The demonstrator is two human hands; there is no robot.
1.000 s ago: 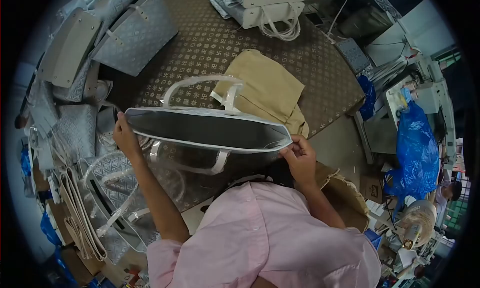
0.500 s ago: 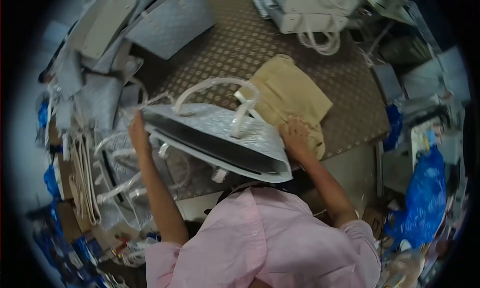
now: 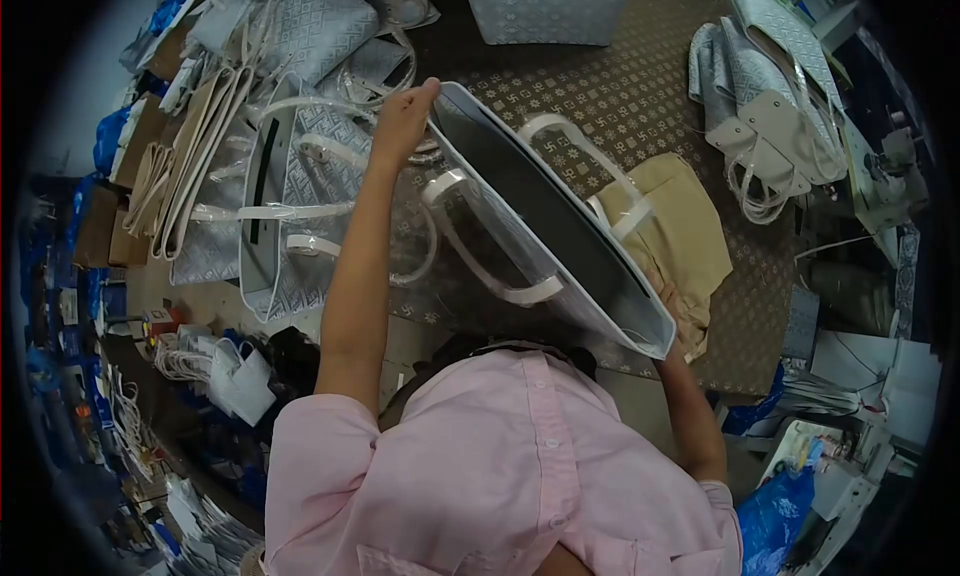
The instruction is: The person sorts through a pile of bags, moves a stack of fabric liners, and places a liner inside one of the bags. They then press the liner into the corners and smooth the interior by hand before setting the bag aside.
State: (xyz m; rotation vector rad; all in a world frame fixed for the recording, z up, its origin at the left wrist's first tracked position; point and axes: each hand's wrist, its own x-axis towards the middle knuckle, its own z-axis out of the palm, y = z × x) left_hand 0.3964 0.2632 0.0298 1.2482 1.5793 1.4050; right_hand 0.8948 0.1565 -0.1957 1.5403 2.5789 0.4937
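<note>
A silvery patterned tote bag [image 3: 560,241], its mouth wide and its inside dark, is tilted across the table in front of me. My left hand [image 3: 403,126] is closed on the bag's upper left corner. Beyond the lower right end of the bag, my right hand [image 3: 674,311] lies with its fingers stretched out against the tan cloth [image 3: 685,221]; the bag's edge hides part of it. Clear wrap covers the bag's pale handles [image 3: 590,161]. To the left, another silvery tote bag [image 3: 325,166] with wrapped handles lies on its side.
The brown patterned table [image 3: 750,321] runs under the bags. More silvery bags [image 3: 770,96] sit at the back right, and one bag [image 3: 545,6] stands at the far edge. Folded beige strips [image 3: 195,166] are stacked at left. A blue plastic bag [image 3: 775,521] hangs at lower right.
My left hand has raised its end of the tote bag, which now slants more steeply with its mouth wider. The right hand stays by the tan cloth. The whole view has shifted.
</note>
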